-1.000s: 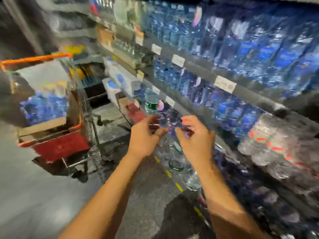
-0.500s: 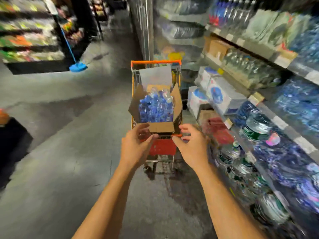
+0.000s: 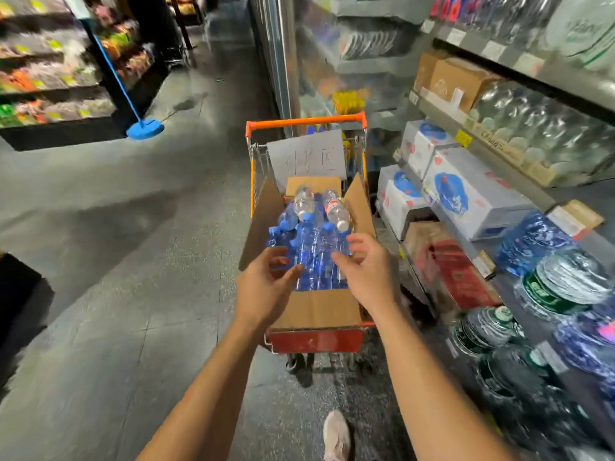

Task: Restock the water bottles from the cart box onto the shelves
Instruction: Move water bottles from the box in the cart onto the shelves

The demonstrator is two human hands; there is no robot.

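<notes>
Blue-capped water bottles (image 3: 311, 252) fill the open cardboard box (image 3: 316, 309) in the orange-handled cart (image 3: 306, 123), two clear ones (image 3: 336, 207) lying on top. Both hands hover over them, left hand (image 3: 266, 287) and right hand (image 3: 367, 271), fingers spread and holding nothing. Stocked shelves (image 3: 482, 154) stand just right of the cart; one blue broom (image 3: 144, 129) leans at far left.

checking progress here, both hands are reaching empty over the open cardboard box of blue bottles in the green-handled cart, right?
Not quite: the cart has an orange handle, not green, as the head view shows. The rest holds: the left hand and right hand reach empty over the open cardboard box of blue bottles.
</notes>
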